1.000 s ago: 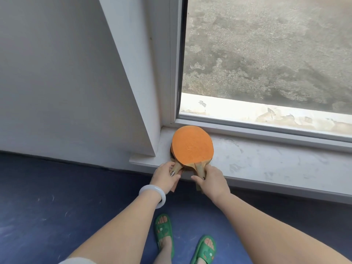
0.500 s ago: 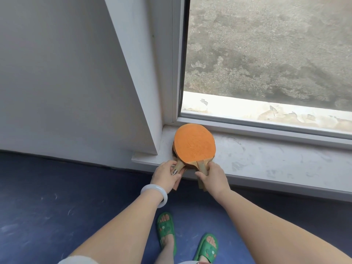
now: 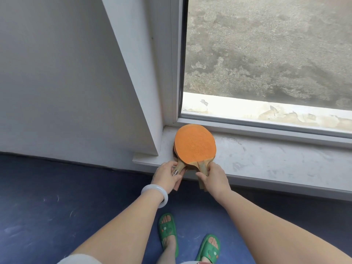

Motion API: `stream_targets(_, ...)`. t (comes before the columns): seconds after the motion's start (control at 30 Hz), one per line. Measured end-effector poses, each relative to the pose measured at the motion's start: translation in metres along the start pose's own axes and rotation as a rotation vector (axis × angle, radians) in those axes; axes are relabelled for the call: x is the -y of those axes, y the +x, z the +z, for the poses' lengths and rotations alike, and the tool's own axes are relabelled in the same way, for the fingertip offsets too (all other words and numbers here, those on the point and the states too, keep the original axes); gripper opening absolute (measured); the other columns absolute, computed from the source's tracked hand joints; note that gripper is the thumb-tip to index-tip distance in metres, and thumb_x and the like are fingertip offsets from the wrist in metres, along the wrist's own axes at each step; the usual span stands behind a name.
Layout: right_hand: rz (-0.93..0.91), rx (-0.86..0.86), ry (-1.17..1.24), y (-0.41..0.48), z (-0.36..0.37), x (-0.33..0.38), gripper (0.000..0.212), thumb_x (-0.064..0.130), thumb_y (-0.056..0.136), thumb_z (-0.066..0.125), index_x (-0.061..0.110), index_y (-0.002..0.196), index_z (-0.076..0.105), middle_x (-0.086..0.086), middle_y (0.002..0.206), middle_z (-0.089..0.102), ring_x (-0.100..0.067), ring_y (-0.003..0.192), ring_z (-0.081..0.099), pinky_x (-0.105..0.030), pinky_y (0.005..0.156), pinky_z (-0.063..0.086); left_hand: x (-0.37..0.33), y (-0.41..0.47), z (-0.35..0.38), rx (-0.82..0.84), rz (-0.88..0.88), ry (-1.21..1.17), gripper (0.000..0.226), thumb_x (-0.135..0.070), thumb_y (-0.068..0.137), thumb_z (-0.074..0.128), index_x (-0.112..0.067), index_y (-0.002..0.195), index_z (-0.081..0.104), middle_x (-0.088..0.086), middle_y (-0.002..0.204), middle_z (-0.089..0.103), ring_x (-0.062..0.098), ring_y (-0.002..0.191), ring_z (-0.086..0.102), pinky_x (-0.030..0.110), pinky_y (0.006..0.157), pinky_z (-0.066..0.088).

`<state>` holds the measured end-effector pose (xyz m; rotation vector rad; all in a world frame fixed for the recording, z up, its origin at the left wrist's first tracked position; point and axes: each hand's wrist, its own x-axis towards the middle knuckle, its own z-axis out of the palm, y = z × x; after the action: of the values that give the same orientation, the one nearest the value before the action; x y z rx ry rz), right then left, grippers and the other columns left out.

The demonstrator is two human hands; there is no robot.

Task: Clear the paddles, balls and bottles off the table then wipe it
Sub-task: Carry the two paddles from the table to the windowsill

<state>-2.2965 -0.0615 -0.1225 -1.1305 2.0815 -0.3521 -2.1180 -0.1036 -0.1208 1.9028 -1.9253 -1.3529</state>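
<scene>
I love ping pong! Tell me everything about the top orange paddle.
The top paddle has a round, scuffed orange rubber face and a pale wooden handle. It lies flat on a lower paddle in the windowsill corner, handle sticking over the edge. The right hand grips its handle; the left hand holds the lower paddle's.

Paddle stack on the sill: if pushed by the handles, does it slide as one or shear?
Likely stiff: the top paddle lies flat, no sag. May shear: the handles splay, left hand and right hand each gripping a different one. Unlikely to roll, flat on the sill; overhanging handles could tip it.
</scene>
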Motion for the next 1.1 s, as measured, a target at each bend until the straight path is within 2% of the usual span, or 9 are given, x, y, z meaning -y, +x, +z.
stream_targets(0.23,-0.002,0.022,-0.014,-0.003,-0.005,0.003,0.031,0.038,0.087,0.072,0.015,0.101,0.058,-0.003,0.099,0.063,-0.022,0.089,0.061,-0.039,0.079,0.054,-0.002,0.001,-0.001,0.002,0.002,0.049,0.037,-0.023,0.089,0.068,-0.024,0.124,0.057,-0.002,0.113,0.055,0.016,0.102,0.058,0.037,0.092,0.05)
stream_targets(0.4,-0.023,0.029,-0.039,-0.009,-0.017,0.007,0.025,0.033,0.091,0.069,0.018,0.095,0.05,-0.002,0.098,0.059,-0.02,0.088,0.057,-0.031,0.072,0.043,-0.008,-0.002,-0.006,-0.059,-0.014,0.056,0.034,-0.022,0.09,0.067,-0.022,0.122,0.058,-0.003,0.109,0.051,0.014,0.1,0.056,0.035,0.091,0.051)
stream_targets(0.53,-0.067,0.014,-0.025,-0.016,-0.031,0.011,0.022,0.03,0.094,0.065,0.018,0.096,0.048,0.001,0.097,0.054,-0.018,0.087,0.054,-0.029,0.072,0.042,-0.014,-0.009,-0.01,-0.084,-0.013,0.055,0.03,-0.023,0.09,0.066,-0.024,0.119,0.059,-0.004,0.108,0.052,0.013,0.099,0.056,0.037,0.09,0.052)
stream_targets(0.7,-0.127,0.016,-0.087,-0.026,-0.042,0.009,0.018,0.029,0.095,0.063,0.017,0.095,0.05,-0.001,0.095,0.054,-0.018,0.085,0.053,-0.029,0.071,0.041,-0.02,-0.028,-0.011,-0.135,0.003,0.066,0.029,-0.024,0.091,0.065,-0.023,0.12,0.059,-0.004,0.111,0.052,0.011,0.098,0.054,0.029,0.088,0.048)
stream_targets(0.8,-0.19,0.03,-0.149,-0.031,-0.044,0.011,0.015,0.027,0.096,0.061,0.014,0.096,0.054,-0.006,0.1,0.061,-0.019,0.085,0.055,-0.031,0.072,0.044,-0.022,-0.045,-0.013,-0.173,-0.013,0.053,0.036,-0.021,0.09,0.067,-0.022,0.125,0.057,-0.003,0.109,0.052,0.012,0.097,0.054,0.03,0.088,0.048)
stream_targets(0.87,-0.279,0.042,-0.213,-0.036,-0.044,0.016,0.02,0.029,0.096,0.062,0.011,0.104,0.057,-0.007,0.107,0.059,-0.021,0.092,0.056,-0.032,0.078,0.048,-0.02,-0.059,-0.017,-0.212,-0.032,0.03,0.042,-0.023,0.089,0.069,-0.023,0.129,0.054,-0.004,0.11,0.051,0.013,0.101,0.054,0.033,0.09,0.05)
stream_targets(1.03,-0.527,0.15,-0.31,-0.049,-0.034,0.048,0.031,0.032,0.096,0.06,0.006,0.112,0.055,-0.009,0.113,0.05,-0.028,0.108,0.049,-0.034,0.086,0.037,0.0,-0.107,-0.04,-0.35,-0.112,0.016,0.045,-0.027,0.09,0.068,-0.024,0.131,0.051,-0.006,0.112,0.047,0.015,0.106,0.05,0.036,0.095,0.047)
stream_targets(1.1,-0.568,0.181,-0.338,-0.05,-0.028,0.061,0.031,0.032,0.096,0.059,0.006,0.113,0.055,-0.011,0.114,0.05,-0.03,0.112,0.049,-0.037,0.088,0.036,0.009,-0.123,-0.047,-0.379,-0.152,-0.002,0.043,-0.027,0.09,0.068,-0.025,0.129,0.052,-0.007,0.112,0.047,0.016,0.105,0.05,0.037,0.095,0.048)
